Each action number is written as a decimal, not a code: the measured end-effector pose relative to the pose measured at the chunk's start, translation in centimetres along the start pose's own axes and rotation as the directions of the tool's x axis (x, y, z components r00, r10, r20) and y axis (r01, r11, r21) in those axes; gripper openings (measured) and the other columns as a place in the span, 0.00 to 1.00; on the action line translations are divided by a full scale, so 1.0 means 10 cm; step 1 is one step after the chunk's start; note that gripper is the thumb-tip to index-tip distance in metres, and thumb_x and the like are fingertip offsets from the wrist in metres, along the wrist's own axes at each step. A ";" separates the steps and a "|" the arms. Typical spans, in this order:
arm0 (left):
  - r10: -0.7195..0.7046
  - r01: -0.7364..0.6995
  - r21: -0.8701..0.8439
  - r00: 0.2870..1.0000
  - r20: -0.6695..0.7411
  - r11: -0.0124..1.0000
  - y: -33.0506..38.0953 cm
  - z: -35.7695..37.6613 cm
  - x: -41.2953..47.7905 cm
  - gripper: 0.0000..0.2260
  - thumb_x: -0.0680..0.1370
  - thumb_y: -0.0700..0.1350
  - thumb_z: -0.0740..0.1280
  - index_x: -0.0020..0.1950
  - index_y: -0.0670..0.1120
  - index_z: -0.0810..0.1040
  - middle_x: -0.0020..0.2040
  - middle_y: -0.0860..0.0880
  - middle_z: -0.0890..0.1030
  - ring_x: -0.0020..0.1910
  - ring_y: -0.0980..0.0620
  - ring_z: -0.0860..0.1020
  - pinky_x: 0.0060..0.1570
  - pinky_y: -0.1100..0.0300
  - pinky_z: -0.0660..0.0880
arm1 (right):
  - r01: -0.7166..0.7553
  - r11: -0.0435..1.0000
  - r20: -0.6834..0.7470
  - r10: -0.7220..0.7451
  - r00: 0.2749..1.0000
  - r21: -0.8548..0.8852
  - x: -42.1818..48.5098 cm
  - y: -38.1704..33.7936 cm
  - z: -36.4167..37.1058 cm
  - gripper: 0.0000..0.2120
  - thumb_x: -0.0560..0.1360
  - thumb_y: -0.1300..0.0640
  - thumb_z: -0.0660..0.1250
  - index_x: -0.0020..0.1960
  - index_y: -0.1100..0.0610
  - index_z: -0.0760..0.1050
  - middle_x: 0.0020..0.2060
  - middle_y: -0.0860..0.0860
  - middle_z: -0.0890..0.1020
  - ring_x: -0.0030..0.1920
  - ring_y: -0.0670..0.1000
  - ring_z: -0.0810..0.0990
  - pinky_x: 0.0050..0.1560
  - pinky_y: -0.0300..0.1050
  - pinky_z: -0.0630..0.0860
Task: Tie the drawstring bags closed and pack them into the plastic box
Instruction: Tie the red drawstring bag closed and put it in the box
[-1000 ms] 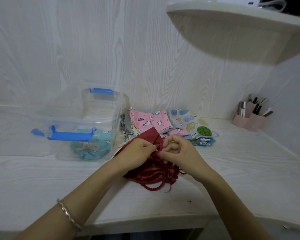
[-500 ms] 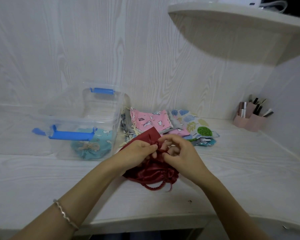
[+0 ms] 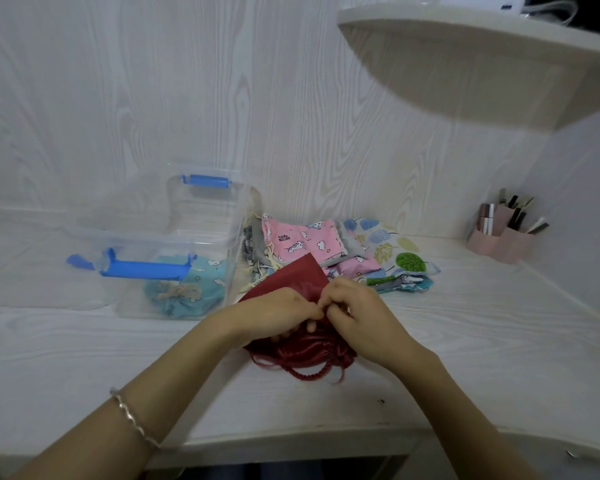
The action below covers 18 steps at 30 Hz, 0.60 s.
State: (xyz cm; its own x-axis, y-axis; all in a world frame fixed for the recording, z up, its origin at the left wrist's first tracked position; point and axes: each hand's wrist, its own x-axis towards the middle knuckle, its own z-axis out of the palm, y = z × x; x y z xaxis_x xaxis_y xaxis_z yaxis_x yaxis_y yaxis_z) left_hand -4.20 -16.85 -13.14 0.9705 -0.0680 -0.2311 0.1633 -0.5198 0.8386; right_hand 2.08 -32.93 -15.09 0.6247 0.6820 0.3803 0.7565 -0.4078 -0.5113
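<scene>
A dark red satin drawstring bag (image 3: 297, 280) lies on the white desk in front of me, its gathered mouth and braided cord (image 3: 300, 374) toward me. My left hand (image 3: 274, 315) and my right hand (image 3: 355, 311) meet over the bag, fingertips pinched together on its drawstring. A clear plastic box (image 3: 201, 237) with blue handles stands to the left, holding a tied light blue bag (image 3: 187, 289). Behind the red bag lies a pile of printed bags, with a pink unicorn one (image 3: 302, 240) on top and a tree-print one (image 3: 392, 247) beside it.
A pink pen holder (image 3: 499, 237) with several pens stands at the back right near the side wall. A white shelf (image 3: 482, 39) overhangs the right side above the desk. The desk's front edge runs just below my forearms.
My right hand's fingers have closed in against my left hand over the red bag. The bag has stayed in place.
</scene>
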 end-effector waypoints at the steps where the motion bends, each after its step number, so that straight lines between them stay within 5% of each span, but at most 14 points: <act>1: 0.066 -0.060 0.066 0.994 -0.086 0.996 -0.02 0.00 0.01 0.13 0.77 0.50 0.65 0.35 0.45 0.76 0.27 0.51 0.66 0.26 0.54 0.62 0.28 0.60 0.59 | -0.037 0.998 0.018 0.036 0.999 0.048 0.01 0.00 -0.01 0.13 0.72 0.66 0.62 0.38 0.51 0.79 0.42 0.47 0.78 0.42 0.41 0.75 0.45 0.32 0.69; 6: 0.337 -0.331 0.068 0.905 -0.260 0.941 -0.07 0.02 0.02 0.05 0.77 0.46 0.68 0.43 0.46 0.78 0.23 0.57 0.69 0.24 0.59 0.64 0.28 0.63 0.61 | -0.272 0.838 0.139 0.234 0.962 0.473 0.00 0.01 -0.06 0.13 0.76 0.69 0.61 0.42 0.58 0.81 0.35 0.50 0.83 0.39 0.48 0.79 0.45 0.40 0.74; 11: 0.341 -0.363 -0.021 0.893 -0.292 0.932 -0.07 0.07 0.05 0.09 0.78 0.45 0.66 0.38 0.47 0.79 0.26 0.54 0.69 0.26 0.56 0.62 0.28 0.62 0.59 | -0.306 0.696 0.167 0.262 0.951 0.650 -0.04 0.08 -0.06 0.06 0.77 0.68 0.64 0.51 0.59 0.72 0.38 0.57 0.83 0.42 0.51 0.79 0.49 0.45 0.74; 13: 0.279 -0.316 -0.096 0.919 -0.279 0.944 -0.07 0.11 0.06 0.10 0.78 0.45 0.67 0.37 0.48 0.78 0.26 0.54 0.69 0.25 0.57 0.63 0.27 0.64 0.59 | -0.265 0.737 0.112 0.250 0.962 0.622 -0.05 0.12 -0.03 0.08 0.76 0.66 0.68 0.49 0.57 0.71 0.43 0.62 0.82 0.45 0.53 0.78 0.51 0.48 0.75; 18: 0.118 -0.193 -0.291 0.959 -0.257 0.937 -0.02 0.17 0.07 0.13 0.79 0.45 0.65 0.34 0.48 0.74 0.21 0.57 0.68 0.20 0.61 0.62 0.23 0.68 0.60 | -0.153 0.847 -0.070 0.217 0.974 0.510 -0.10 0.13 -0.04 0.08 0.73 0.68 0.69 0.44 0.55 0.77 0.48 0.58 0.80 0.44 0.53 0.77 0.48 0.50 0.75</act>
State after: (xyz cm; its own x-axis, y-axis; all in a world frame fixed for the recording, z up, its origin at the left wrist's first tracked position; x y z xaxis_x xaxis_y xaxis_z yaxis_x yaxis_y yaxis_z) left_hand -3.85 -18.21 -14.33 0.9958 0.0920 0.0038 0.0172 -0.2260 0.9740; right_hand 2.51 -34.35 -15.81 0.7861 0.5331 0.3128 0.4464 -0.1396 -0.8839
